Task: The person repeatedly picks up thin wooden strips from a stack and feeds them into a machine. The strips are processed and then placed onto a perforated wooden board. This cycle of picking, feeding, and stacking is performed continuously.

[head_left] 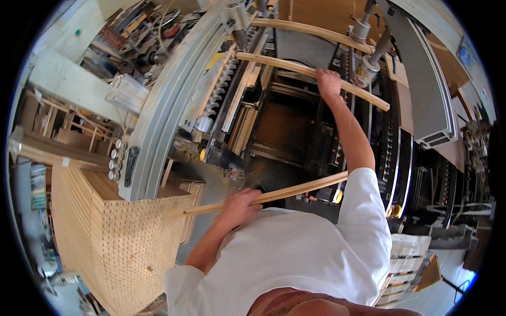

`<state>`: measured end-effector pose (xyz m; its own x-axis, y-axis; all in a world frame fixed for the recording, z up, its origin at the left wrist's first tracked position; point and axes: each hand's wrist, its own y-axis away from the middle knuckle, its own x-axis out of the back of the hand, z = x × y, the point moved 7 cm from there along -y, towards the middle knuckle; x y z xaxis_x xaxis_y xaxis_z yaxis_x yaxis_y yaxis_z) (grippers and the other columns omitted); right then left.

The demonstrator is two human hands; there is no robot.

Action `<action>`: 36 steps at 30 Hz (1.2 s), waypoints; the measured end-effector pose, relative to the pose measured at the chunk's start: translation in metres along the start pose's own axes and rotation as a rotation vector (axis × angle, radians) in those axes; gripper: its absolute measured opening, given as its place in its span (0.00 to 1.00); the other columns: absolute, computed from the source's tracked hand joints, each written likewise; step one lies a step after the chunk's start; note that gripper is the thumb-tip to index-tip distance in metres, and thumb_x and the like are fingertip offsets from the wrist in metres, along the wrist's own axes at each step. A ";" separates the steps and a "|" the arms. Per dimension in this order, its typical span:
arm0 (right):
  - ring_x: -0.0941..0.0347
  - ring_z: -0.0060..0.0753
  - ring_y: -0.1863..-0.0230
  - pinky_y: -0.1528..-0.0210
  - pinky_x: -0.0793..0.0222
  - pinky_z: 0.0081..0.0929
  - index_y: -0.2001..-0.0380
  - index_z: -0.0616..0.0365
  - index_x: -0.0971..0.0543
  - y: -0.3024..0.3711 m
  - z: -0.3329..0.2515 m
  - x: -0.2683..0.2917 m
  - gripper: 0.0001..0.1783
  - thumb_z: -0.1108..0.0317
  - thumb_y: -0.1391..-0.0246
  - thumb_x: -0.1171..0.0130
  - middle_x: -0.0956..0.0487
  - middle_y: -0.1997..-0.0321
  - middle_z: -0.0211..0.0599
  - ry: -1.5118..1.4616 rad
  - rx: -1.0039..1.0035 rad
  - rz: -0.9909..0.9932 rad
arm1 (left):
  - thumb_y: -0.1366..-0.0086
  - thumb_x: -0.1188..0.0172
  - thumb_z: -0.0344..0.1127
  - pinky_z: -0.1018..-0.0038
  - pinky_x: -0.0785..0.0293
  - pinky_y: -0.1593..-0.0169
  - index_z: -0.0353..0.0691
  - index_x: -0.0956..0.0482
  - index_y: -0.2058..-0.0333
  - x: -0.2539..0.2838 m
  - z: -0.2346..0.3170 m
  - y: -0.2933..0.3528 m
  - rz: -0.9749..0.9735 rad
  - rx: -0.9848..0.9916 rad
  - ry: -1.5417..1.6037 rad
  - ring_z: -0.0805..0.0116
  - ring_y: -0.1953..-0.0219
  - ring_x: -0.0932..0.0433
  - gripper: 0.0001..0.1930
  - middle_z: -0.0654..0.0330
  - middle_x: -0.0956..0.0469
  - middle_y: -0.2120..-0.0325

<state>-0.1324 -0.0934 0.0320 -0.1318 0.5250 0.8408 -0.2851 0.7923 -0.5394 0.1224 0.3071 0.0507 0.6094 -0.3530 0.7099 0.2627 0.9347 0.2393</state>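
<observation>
Close to my body, my left hand (241,209) is wrapped round a long, narrow wooden slat (300,188), which runs from the stack side on the left toward my right arm. My right arm reaches forward over the machine. There my right hand (329,84) grips a second wooden slat (363,96) from above, a little right of its middle. That slat lies crosswise over the machine's two rails. Farther back, a third slat (305,30) spans the machine parallel to it, touched by neither hand. My fingertips on both slats are partly hidden.
At lower left stands a large stack of slats (132,237) with holes in their ends. A grey metal beam (174,100) rises on the left, a grey housing (421,79) on the right. Metal clamp cylinders (367,71) hang near the right rail. A wooden pallet (408,253) lies lower right.
</observation>
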 end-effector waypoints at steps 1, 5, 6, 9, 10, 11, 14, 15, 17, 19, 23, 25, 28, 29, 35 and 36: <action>0.23 0.42 0.59 0.55 0.31 0.41 0.63 0.49 0.22 -0.004 0.010 -0.005 0.09 0.66 0.50 0.42 0.20 0.65 0.35 0.038 0.006 0.012 | 0.44 0.35 0.37 0.59 0.27 0.55 0.44 0.22 0.55 0.004 -0.001 0.009 0.024 0.040 0.007 0.48 0.56 0.24 0.17 0.53 0.22 0.60; 0.24 0.41 0.55 0.44 0.38 0.44 0.66 0.50 0.21 -0.011 0.009 -0.005 0.07 0.66 0.46 0.48 0.18 0.64 0.35 0.065 0.066 0.012 | 0.44 0.34 0.38 0.59 0.26 0.55 0.42 0.21 0.57 0.013 -0.013 0.046 0.135 0.204 0.072 0.47 0.57 0.23 0.16 0.51 0.21 0.60; 0.24 0.41 0.56 0.43 0.38 0.44 0.66 0.50 0.21 -0.014 0.008 -0.005 0.08 0.67 0.46 0.48 0.18 0.64 0.35 0.088 0.086 0.024 | 0.45 0.34 0.38 0.59 0.26 0.56 0.42 0.21 0.57 0.010 -0.020 0.054 0.186 0.210 0.072 0.47 0.58 0.23 0.16 0.51 0.21 0.61; 0.24 0.42 0.56 0.42 0.39 0.45 0.66 0.51 0.21 -0.026 0.000 -0.015 0.08 0.67 0.47 0.49 0.18 0.65 0.36 0.069 0.090 0.002 | 0.45 0.33 0.38 0.58 0.26 0.56 0.41 0.21 0.58 0.004 -0.038 0.067 0.271 0.248 0.053 0.46 0.58 0.23 0.16 0.50 0.21 0.61; 0.24 0.42 0.56 0.42 0.39 0.46 0.66 0.50 0.21 -0.028 0.000 -0.016 0.08 0.67 0.47 0.49 0.18 0.65 0.36 0.071 0.088 -0.001 | 0.46 0.33 0.38 0.58 0.26 0.56 0.41 0.21 0.58 0.002 -0.041 0.069 0.262 0.274 0.040 0.46 0.59 0.23 0.16 0.49 0.21 0.62; 0.24 0.42 0.56 0.41 0.39 0.46 0.66 0.50 0.21 -0.029 -0.002 -0.018 0.08 0.67 0.47 0.49 0.18 0.65 0.36 0.070 0.086 -0.005 | 0.46 0.33 0.38 0.58 0.26 0.56 0.41 0.21 0.58 0.003 -0.042 0.071 0.253 0.303 0.025 0.46 0.59 0.23 0.16 0.49 0.21 0.62; 0.23 0.42 0.57 0.46 0.37 0.44 0.69 0.50 0.21 -0.029 -0.004 -0.018 0.06 0.66 0.48 0.46 0.18 0.67 0.36 0.065 0.101 0.054 | 0.46 0.32 0.38 0.58 0.26 0.56 0.41 0.20 0.58 0.002 -0.049 0.076 0.277 0.366 0.034 0.46 0.58 0.23 0.16 0.49 0.21 0.63; 0.23 0.42 0.57 0.48 0.36 0.44 0.70 0.50 0.21 -0.029 -0.006 -0.017 0.05 0.65 0.49 0.45 0.18 0.68 0.36 0.058 0.119 0.086 | 0.46 0.33 0.38 0.57 0.26 0.56 0.41 0.20 0.58 0.001 -0.050 0.078 0.276 0.371 0.019 0.46 0.59 0.23 0.16 0.49 0.21 0.63; 0.23 0.42 0.57 0.49 0.35 0.44 0.69 0.50 0.21 -0.032 -0.012 -0.020 0.05 0.65 0.48 0.46 0.18 0.67 0.36 0.084 0.099 0.005 | 0.45 0.33 0.38 0.57 0.27 0.57 0.42 0.20 0.59 0.002 -0.053 0.086 0.286 0.398 -0.008 0.45 0.59 0.23 0.15 0.49 0.21 0.64; 0.23 0.43 0.57 0.50 0.34 0.44 0.69 0.49 0.21 -0.033 -0.014 -0.022 0.07 0.64 0.46 0.48 0.18 0.66 0.37 0.134 0.086 -0.044 | 0.45 0.33 0.39 0.56 0.27 0.58 0.41 0.21 0.60 0.013 -0.045 0.094 0.324 0.344 -0.013 0.44 0.60 0.23 0.15 0.49 0.21 0.65; 0.21 0.46 0.64 0.58 0.31 0.48 0.68 0.47 0.21 -0.032 0.019 -0.036 0.09 0.60 0.43 0.50 0.18 0.69 0.37 0.182 0.108 -0.080 | 0.44 0.32 0.39 0.60 0.27 0.56 0.37 0.20 0.57 0.043 -0.030 0.122 0.412 0.298 0.027 0.48 0.61 0.22 0.18 0.49 0.20 0.63; 0.21 0.45 0.60 0.54 0.31 0.46 0.64 0.46 0.21 -0.029 0.018 -0.037 0.11 0.55 0.43 0.45 0.18 0.65 0.37 0.198 0.090 -0.064 | 0.44 0.31 0.37 0.63 0.26 0.57 0.38 0.20 0.55 0.060 -0.024 0.151 0.447 0.359 0.006 0.53 0.62 0.21 0.18 0.50 0.20 0.63; 0.22 0.44 0.55 0.51 0.32 0.47 0.59 0.48 0.22 -0.030 0.004 -0.033 0.11 0.59 0.44 0.42 0.19 0.62 0.36 0.181 0.088 -0.096 | 0.43 0.31 0.34 0.69 0.26 0.59 0.38 0.20 0.53 0.087 -0.017 0.212 0.556 0.460 0.142 0.64 0.63 0.21 0.19 0.55 0.20 0.64; 0.23 0.45 0.54 0.51 0.32 0.47 0.59 0.50 0.22 -0.031 -0.003 -0.032 0.12 0.58 0.45 0.41 0.19 0.60 0.36 0.165 0.070 -0.114 | 0.43 0.30 0.33 0.71 0.26 0.60 0.37 0.20 0.52 0.096 -0.014 0.236 0.604 0.492 0.215 0.68 0.63 0.22 0.19 0.56 0.20 0.65; 0.24 0.47 0.51 0.51 0.30 0.46 0.52 0.51 0.21 -0.028 -0.008 -0.013 0.19 0.54 0.41 0.45 0.20 0.52 0.39 0.088 -0.011 0.023 | 0.40 0.31 0.34 0.81 0.29 0.64 0.32 0.21 0.52 0.158 -0.015 0.401 1.115 0.512 0.464 0.80 0.66 0.26 0.20 0.68 0.22 0.68; 0.23 0.48 0.52 0.52 0.29 0.46 0.50 0.51 0.21 -0.029 -0.021 -0.003 0.21 0.53 0.41 0.45 0.20 0.50 0.41 0.015 -0.009 0.072 | 0.39 0.31 0.38 0.81 0.29 0.65 0.34 0.21 0.52 0.169 -0.018 0.434 1.150 0.505 0.449 0.81 0.69 0.27 0.20 0.68 0.22 0.70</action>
<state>-0.1036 -0.1117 0.0444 -0.1378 0.5855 0.7989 -0.2664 0.7549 -0.5992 0.3528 0.6524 0.2633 0.5135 0.7499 0.4171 -0.8082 0.5860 -0.0584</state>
